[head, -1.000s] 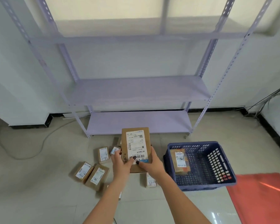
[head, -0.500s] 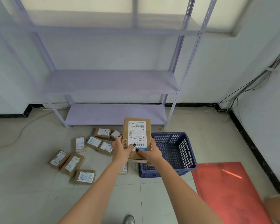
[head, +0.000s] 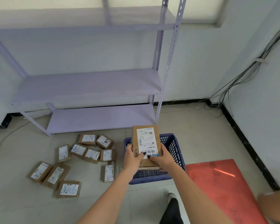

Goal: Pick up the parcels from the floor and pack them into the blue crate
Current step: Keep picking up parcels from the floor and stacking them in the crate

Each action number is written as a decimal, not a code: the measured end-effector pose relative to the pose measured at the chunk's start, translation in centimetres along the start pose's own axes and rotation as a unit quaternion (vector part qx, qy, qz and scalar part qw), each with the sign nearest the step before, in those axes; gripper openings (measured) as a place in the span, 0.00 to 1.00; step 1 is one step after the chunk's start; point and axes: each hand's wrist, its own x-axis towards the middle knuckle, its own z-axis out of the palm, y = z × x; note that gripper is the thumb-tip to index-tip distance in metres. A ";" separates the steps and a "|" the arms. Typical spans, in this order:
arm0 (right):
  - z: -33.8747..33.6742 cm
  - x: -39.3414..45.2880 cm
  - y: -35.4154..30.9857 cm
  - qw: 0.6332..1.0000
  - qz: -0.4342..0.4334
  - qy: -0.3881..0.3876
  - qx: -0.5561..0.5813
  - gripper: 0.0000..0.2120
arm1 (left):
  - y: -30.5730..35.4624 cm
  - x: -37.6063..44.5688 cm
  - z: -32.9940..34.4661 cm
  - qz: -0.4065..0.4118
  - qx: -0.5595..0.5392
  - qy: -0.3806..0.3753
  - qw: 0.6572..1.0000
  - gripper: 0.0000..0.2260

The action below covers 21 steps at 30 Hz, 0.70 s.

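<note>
A bare storeroom or parcel-sorting room: a slotted-angle metal shelving rack (head: 87,88) stands against a plain white wall, and labelled cardboard parcels (head: 90,155) lie scattered on the tiled floor (head: 14,207) beside a blue plastic crate (head: 174,152). Loose cables (head: 242,75) run down the corner, and a red mat (head: 225,183) lies nearby.

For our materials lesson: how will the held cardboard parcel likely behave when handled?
The parcel probably stays stiff: its edges look straight while the left hand and right hand grip only its lower end. Flat faces suggest it won't roll. Weight cannot be judged.
</note>
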 end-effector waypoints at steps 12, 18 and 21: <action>-11.6 13.4 7.8 0.997 0.059 -0.050 -0.015 0.41 | 0.6 8.0 16.4 -0.101 -0.019 -0.024 0.994 0.31; -10.0 20.5 14.3 0.990 0.121 -0.056 -0.053 0.47 | -5.2 14.4 19.8 -0.150 0.025 -0.066 0.986 0.35; -8.3 25.1 18.6 0.988 0.131 -0.060 -0.059 0.49 | -9.6 18.4 22.0 -0.160 0.044 -0.072 0.983 0.35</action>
